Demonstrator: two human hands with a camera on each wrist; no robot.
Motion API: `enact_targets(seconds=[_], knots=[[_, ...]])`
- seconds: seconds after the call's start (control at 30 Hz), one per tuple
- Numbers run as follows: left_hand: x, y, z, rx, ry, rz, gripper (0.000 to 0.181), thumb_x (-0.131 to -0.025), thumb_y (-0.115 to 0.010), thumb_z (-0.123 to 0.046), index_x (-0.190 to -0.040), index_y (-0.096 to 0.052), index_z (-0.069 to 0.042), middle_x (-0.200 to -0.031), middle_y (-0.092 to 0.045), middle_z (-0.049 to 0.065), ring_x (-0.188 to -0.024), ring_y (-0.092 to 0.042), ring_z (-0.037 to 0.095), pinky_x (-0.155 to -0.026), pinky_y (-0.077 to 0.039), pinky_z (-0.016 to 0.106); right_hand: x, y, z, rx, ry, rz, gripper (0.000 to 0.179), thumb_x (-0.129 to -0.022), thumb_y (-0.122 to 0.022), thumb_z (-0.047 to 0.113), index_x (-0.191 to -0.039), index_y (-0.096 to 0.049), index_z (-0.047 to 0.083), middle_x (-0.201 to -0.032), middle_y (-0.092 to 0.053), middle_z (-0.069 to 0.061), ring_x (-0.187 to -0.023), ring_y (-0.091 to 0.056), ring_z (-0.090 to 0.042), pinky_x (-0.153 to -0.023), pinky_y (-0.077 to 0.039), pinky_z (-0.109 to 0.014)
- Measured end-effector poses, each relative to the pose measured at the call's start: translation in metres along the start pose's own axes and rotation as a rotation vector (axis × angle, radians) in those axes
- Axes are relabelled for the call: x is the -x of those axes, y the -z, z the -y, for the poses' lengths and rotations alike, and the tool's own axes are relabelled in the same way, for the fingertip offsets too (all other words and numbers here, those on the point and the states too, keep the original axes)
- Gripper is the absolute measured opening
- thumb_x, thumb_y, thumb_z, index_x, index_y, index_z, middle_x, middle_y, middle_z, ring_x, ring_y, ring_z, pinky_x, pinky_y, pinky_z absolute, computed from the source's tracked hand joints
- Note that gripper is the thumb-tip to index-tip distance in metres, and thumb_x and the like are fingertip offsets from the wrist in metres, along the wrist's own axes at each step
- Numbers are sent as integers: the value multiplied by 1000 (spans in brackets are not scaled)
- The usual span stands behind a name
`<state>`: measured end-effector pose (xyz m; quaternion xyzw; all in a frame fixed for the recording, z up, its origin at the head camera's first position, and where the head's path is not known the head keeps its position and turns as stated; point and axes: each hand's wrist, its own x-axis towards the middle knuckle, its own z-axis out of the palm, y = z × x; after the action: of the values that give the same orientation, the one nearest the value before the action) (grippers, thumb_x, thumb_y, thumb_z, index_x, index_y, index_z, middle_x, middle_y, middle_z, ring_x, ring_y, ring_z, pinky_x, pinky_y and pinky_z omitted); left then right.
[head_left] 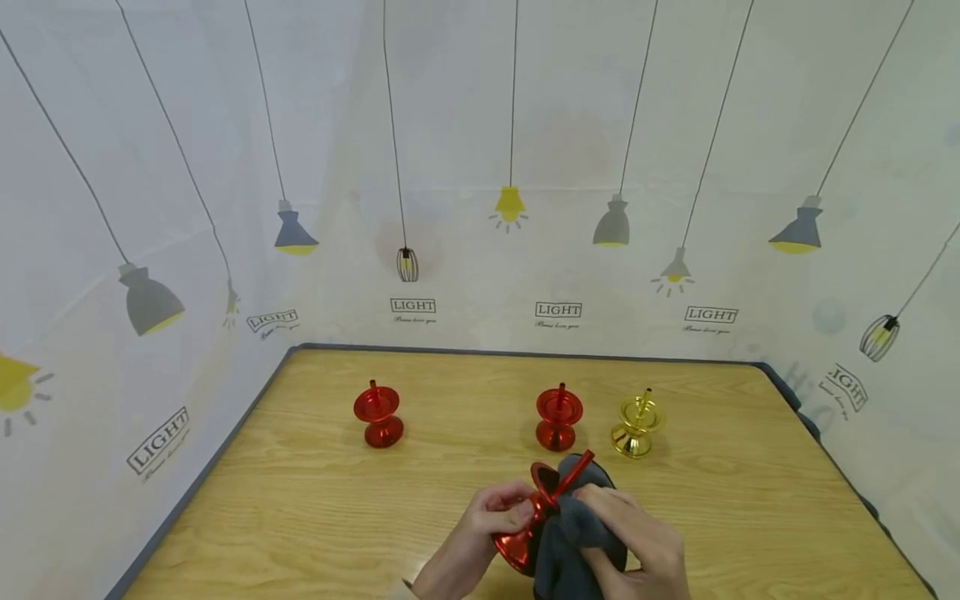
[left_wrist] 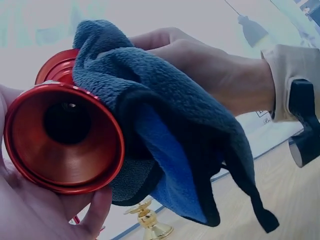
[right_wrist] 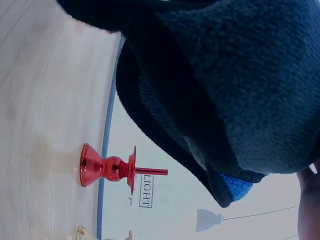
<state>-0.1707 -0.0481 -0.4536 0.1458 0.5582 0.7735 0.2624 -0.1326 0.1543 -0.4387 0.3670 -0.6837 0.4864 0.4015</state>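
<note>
My left hand (head_left: 480, 529) grips a red metallic candle holder (head_left: 516, 548) by its stem, tilted with its dish and thin tube toward the upper right. In the left wrist view, the hollow underside of its base (left_wrist: 65, 172) faces the camera. A grey-blue cloth (head_left: 562, 554) with dark edging and a brighter blue side is bunched in my right hand (head_left: 645, 542), pressed against the dish and stem. The right wrist view is largely filled by the cloth (right_wrist: 260, 100), which hides most of the right fingers.
On the wooden table (head_left: 300, 517) stand a red candle holder (head_left: 383, 431) at left, another red candle holder (head_left: 556, 436) ahead of my hands, and a gold candle holder (head_left: 632, 442) to its right. A white curtain (head_left: 465, 142) printed with lamps surrounds the table's back and sides.
</note>
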Motion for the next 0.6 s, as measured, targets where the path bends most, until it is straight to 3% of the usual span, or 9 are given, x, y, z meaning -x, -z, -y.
enact_targets(seconds=[0.17,0.43,0.6], knots=[[-2,2,3,48,29,78,23,-101,-49,-21,-103,-72,-24,-82,-65,-17,-82,-59,1,-87,-46,26,1,1,-1,-38,7,5,29,-83,-80,0,-109,-70,-12,-101,-74,-20,-97,-71,-22,-100,-50,-21],[-4,10,8,115,-17,255,24,-101,-50,-25,-93,-73,-27,-90,-67,-16,-81,-62,-5,-81,-50,17,5,3,-5,-44,8,22,30,-84,-80,2,-109,-70,-12,-102,-75,-17,-100,-72,-20,-99,-50,-19],[-7,14,10,99,30,293,26,-103,-50,-30,-92,-74,-30,-87,-70,-20,-80,-63,-6,-85,-48,20,11,1,-7,0,-32,14,29,-83,-80,0,-109,-71,-9,-100,-75,-16,-95,-71,-19,-96,-51,-18]])
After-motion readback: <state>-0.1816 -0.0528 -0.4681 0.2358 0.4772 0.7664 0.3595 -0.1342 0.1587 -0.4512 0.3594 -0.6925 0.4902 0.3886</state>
